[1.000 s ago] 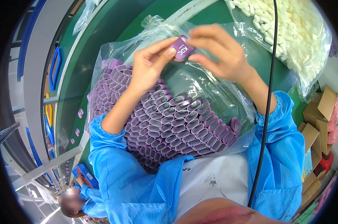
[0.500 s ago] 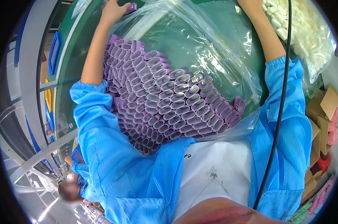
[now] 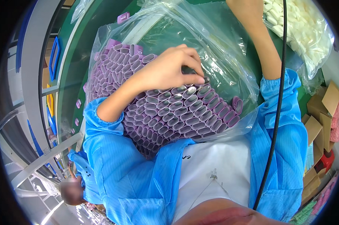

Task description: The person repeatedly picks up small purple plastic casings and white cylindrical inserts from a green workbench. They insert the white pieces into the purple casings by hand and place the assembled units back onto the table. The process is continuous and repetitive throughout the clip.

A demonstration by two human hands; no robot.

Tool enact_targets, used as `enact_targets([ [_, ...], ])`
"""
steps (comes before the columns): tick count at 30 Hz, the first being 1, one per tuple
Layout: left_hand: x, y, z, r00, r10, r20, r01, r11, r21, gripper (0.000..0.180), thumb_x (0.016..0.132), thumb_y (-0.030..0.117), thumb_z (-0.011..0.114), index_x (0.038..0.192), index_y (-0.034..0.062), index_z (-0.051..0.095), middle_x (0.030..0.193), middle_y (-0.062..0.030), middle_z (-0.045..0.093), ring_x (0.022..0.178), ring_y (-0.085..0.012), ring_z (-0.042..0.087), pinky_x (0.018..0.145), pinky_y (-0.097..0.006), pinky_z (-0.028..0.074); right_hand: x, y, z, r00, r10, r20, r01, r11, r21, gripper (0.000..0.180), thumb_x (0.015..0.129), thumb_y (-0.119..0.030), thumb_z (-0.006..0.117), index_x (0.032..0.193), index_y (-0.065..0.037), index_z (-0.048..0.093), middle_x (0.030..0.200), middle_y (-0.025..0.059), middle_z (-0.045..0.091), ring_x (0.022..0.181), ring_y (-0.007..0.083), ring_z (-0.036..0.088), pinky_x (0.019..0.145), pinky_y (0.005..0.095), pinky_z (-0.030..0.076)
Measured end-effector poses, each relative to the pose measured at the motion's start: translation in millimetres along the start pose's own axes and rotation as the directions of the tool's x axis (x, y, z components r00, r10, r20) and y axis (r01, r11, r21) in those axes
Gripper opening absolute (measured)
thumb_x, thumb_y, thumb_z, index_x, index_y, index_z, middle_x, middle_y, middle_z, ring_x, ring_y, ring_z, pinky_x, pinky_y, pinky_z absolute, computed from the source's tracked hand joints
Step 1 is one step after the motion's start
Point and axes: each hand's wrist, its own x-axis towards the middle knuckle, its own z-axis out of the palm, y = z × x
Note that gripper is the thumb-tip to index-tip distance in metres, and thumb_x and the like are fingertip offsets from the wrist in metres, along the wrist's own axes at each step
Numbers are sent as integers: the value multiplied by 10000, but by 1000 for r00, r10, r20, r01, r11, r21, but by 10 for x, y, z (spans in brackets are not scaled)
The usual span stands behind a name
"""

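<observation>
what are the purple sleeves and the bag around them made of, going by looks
Purple sleeves: likely thin card or paper, matte lilac outside and paler inside; their thin walls hold flattened oval openings. Stiff plastic film cannot be ruled out.
Clear bag: soft plastic film, glossy and see-through, with wrinkles and glare streaks.
The left hand is pinching one sleeve.

Purple open-ended sleeves (image 3: 177, 108) under the left hand (image 3: 169, 69), packed in a honeycomb pattern, their hollow ends showing grey-white. Clear, glossy plastic bag (image 3: 214, 48) around them. Green belt surface (image 3: 74, 67) beyond the left hand, with one loose purple sleeve (image 3: 123, 17) lying on it. White pellets (image 3: 304, 33) in a second clear bag, right of the right forearm. Sleeves of the person's garment (image 3: 117, 165) are bright blue with fine stripes. Black cable (image 3: 278, 112) crosses the right arm. Brown cardboard boxes (image 3: 319, 123) far right.
</observation>
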Motion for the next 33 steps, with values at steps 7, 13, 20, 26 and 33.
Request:
enact_targets([
  [7, 106, -165, -200, 896, -202, -396, 118, 967, -226, 142, 953, 107, 605, 912, -29, 600, 979, -89, 663, 905, -136, 628, 822, -292, 514, -30, -339, -246, 917, 281, 284, -399, 637, 659, 185, 820, -42, 706, 993, 7, 660, 919, 134, 655, 775, 236, 636, 728, 320, 495],
  [13, 225, -268, -131, 847, -373, -378, -251, 345, -904, 224, 1036, 214, 481, 1037, -3, 538, 1097, -166, 627, 1017, -252, 662, 826, -327, 576, -247, -842, -179, 975, 100, 200, -221, 571, 790, 161, 844, -85, 714, 992, -26, 691, 910, 83, 686, 790, 193, 644, 685, 294, 526],
  [20, 236, -373, -51, 751, -303, -587, -325, 604, -728, 323, 951, 136, 642, 1227, -18, 578, 1126, -96, 645, 1003, -169, 628, 899, -295, 500, -292, -976, -142, 892, 317, 323, -417, 298, 858, 165, 829, -30, 700, 994, -35, 702, 921, 81, 687, 801, 198, 646, 675, 295, 518],
  [26, 199, -364, -83, 645, -94, -758, -77, 979, -186, 278, 823, 66, 744, 1090, 5, 694, 958, -80, 692, 854, -181, 641, 779, -294, 498, -149, -689, -221, 993, -19, 113, -74, 647, 759, 152, 812, 3, 696, 960, -28, 709, 923, 64, 687, 840, 216, 632, 704, 306, 517],
  [33, 192, -293, -77, 624, 89, -776, -16, 995, 101, 276, 775, 75, 767, 1042, 21, 720, 918, -106, 691, 833, -233, 651, 742, -316, 506, -166, -667, -247, 982, -116, 147, -23, 703, 711, 141, 787, 5, 715, 921, -38, 712, 906, 66, 678, 819, 218, 622, 690, 315, 516],
])
